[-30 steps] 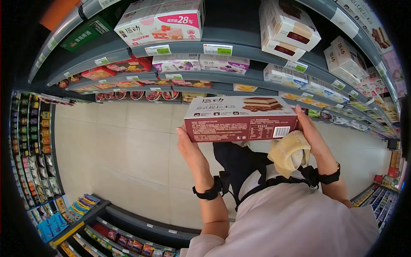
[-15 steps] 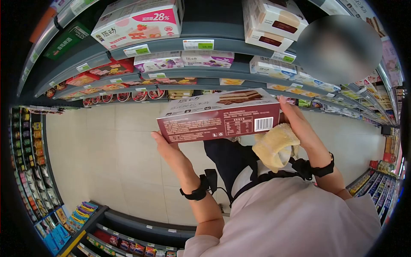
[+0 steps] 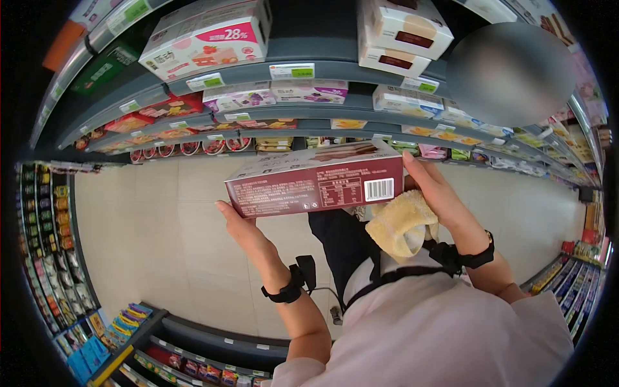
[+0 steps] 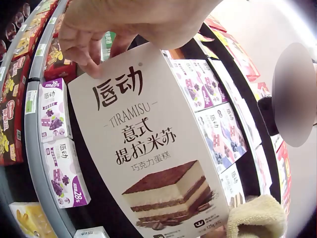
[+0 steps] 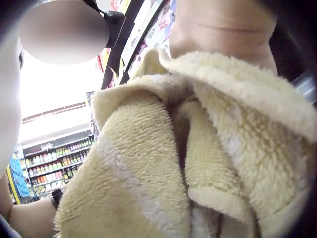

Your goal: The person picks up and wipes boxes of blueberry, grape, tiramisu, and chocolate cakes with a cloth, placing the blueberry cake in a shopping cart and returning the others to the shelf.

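One tiramisu box, one cloth (two wristbands).

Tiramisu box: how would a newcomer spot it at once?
Below the shelves in the head view, find the left hand and right hand. The tiramisu box is held between them; its maroon, barcoded side sets it apart from the shelved cartons.

Mid-frame, I hold a slightly tilted maroon-and-white cake box; my yellow towel hangs bunched right of centre.
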Action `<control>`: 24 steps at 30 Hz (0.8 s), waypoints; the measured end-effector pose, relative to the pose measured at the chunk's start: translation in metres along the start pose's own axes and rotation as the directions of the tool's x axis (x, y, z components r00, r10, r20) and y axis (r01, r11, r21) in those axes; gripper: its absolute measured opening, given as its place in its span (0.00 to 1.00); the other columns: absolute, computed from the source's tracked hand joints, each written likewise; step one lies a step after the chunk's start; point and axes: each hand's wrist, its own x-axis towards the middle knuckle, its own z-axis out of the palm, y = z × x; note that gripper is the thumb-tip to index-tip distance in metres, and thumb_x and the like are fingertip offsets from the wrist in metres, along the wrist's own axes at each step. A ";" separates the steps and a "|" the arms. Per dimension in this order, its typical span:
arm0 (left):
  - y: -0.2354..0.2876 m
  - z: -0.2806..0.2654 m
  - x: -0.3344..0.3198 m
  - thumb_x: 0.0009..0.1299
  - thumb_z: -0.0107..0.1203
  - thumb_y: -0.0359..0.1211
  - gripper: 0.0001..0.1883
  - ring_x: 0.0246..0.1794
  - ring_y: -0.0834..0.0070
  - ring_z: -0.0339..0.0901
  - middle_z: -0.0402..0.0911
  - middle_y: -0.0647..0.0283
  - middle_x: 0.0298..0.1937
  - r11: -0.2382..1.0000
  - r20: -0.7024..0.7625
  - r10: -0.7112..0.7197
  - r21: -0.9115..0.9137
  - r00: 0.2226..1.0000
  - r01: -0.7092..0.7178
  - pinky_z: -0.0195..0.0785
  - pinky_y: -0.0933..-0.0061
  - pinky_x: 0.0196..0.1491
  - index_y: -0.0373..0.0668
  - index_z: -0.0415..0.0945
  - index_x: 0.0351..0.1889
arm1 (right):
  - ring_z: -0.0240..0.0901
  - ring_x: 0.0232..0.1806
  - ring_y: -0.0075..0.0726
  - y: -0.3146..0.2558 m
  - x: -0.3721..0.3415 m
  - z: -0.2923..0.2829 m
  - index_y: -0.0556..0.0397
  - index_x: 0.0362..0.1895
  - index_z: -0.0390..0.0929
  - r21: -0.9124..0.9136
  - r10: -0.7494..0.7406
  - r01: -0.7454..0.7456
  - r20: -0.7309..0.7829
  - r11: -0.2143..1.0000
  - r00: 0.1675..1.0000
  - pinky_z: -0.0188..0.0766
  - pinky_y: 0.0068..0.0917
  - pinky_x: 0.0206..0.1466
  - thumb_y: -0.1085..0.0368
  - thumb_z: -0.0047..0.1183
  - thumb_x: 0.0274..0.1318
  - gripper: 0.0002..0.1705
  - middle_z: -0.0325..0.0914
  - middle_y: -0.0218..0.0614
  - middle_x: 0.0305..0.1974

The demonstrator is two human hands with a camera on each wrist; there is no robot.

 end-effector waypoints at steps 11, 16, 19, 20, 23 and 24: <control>-0.019 -0.013 0.006 0.76 0.26 0.53 0.28 0.40 0.78 0.67 0.72 0.63 0.37 0.985 0.059 0.115 0.125 0.992 -0.122 0.58 0.75 0.51 0.36 0.67 0.40 | 0.71 0.36 0.21 0.043 0.026 0.012 0.62 0.44 0.75 0.187 0.085 -0.072 -0.065 0.980 0.994 0.66 0.19 0.39 0.42 0.41 0.63 0.31 0.78 0.34 0.36; -0.042 -0.021 0.042 0.76 0.27 0.52 0.28 0.41 0.77 0.67 0.72 0.63 0.38 0.978 0.195 0.065 0.182 0.979 -0.102 0.58 0.76 0.50 0.36 0.67 0.43 | 0.71 0.38 0.22 0.062 0.038 0.033 0.63 0.45 0.74 0.204 0.163 -0.129 -0.164 0.970 0.973 0.67 0.20 0.41 0.42 0.41 0.63 0.32 0.77 0.35 0.37; -0.059 -0.030 0.064 0.76 0.27 0.51 0.27 0.42 0.77 0.67 0.73 0.62 0.40 0.983 0.224 0.072 0.146 0.972 -0.107 0.59 0.76 0.50 0.36 0.67 0.44 | 0.71 0.40 0.22 0.064 0.046 0.063 0.63 0.46 0.73 0.230 0.164 -0.106 -0.253 0.968 0.953 0.67 0.20 0.42 0.43 0.41 0.63 0.32 0.77 0.35 0.38; -0.061 -0.031 0.069 0.76 0.27 0.51 0.27 0.42 0.77 0.67 0.73 0.62 0.40 0.984 0.237 0.067 0.144 0.969 -0.103 0.59 0.76 0.50 0.36 0.67 0.44 | 0.71 0.40 0.22 0.066 0.048 0.071 0.63 0.46 0.73 0.228 0.161 -0.090 -0.317 0.970 0.935 0.67 0.21 0.43 0.43 0.41 0.63 0.32 0.77 0.35 0.38; -0.062 -0.037 0.083 0.76 0.27 0.51 0.28 0.44 0.76 0.67 0.73 0.60 0.43 0.990 0.225 0.024 0.129 0.974 -0.054 0.58 0.75 0.53 0.35 0.67 0.45 | 0.71 0.40 0.21 0.078 0.054 0.081 0.62 0.47 0.73 0.221 0.099 -0.046 -0.235 0.974 0.967 0.67 0.20 0.44 0.44 0.40 0.64 0.30 0.77 0.34 0.39; -0.062 -0.037 0.086 0.76 0.27 0.51 0.28 0.44 0.76 0.67 0.73 0.60 0.43 0.990 0.235 0.024 0.129 0.972 -0.056 0.58 0.75 0.53 0.35 0.67 0.45 | 0.70 0.40 0.21 0.080 0.055 0.086 0.62 0.47 0.73 0.223 0.078 -0.035 -0.187 0.974 0.979 0.67 0.20 0.44 0.45 0.39 0.65 0.30 0.77 0.34 0.40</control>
